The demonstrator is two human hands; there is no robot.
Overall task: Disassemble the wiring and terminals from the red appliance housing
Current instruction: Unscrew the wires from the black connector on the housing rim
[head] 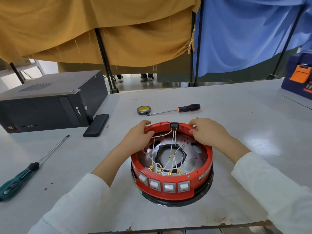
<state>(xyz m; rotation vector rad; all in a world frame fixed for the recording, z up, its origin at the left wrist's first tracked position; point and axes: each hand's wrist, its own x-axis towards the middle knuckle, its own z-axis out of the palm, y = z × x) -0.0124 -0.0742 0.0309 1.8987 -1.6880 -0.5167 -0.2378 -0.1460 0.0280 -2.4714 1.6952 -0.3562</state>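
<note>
The red housing (205,159) sat upside down on the bench (236,115) directly in front of me, between my two forearms, its open side facing up. My left hand (137,136) gripped the far left stretch of the rim, thumb curled inside and fingers wrapped over the outer edge. My right hand (208,132) gripped the far right stretch of the same rim, fingers curled over the top and the thumb pressed on the inner side. Between the two hands, at the far edge of the rim, was one black connector block (174,125), and white wires (172,146) ran from it down across the metal plate (194,150) inside. Near the close wall I counted four brass terminals (170,173) in a row, and on the outer face below them four white rocker switches (168,186). Two screwdrivers lay on the bench: a green-handled screwdriver (18,179) well to my left, and an orange-and-black screwdriver (189,108) beyond the housing. Just beside the tip of that one was one roll of black tape (143,110). One dark computer tower (50,102) lay on its side at the far left, with one flat black box (96,125) leaning against it.
</note>
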